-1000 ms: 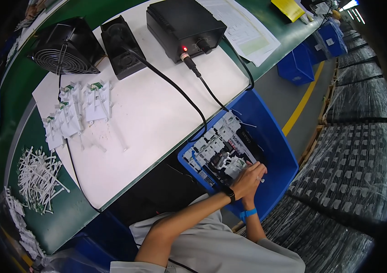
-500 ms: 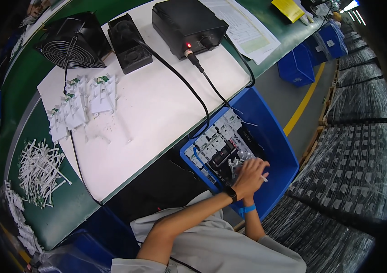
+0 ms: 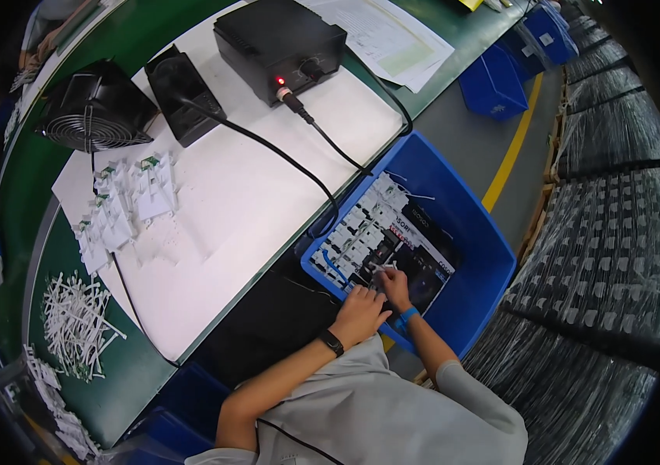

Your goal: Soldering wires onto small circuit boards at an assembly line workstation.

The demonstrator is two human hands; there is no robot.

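A blue plastic bin (image 3: 479,310) stands beside the bench, holding white plastic parts (image 3: 352,242) in rows and a dark printed box (image 3: 431,273). My right hand (image 3: 397,290), with a blue band at its wrist, is over the bin's contents. Its fingers are closed around something small and whitish that I cannot make out. Nearer the bin's left front corner is my left hand (image 3: 359,314), a black band on its wrist. Its fingers are stretched and its thumb stands apart, with nothing visible in it. A small black device (image 3: 380,254) lies just beyond my fingers.
On the bench are a black soldering station (image 3: 279,46), an iron holder (image 3: 184,97), a fan (image 3: 97,108) and white plastic parts with small green boards (image 3: 152,186). White cable bundles (image 3: 78,325) lie at left. Wrapped pallets (image 3: 594,256) line the right.
My hands were together over the bin's right part and have moved left and apart. The white piece at my fingers no longer shows there, and more of the printed box shows. The view has shifted.
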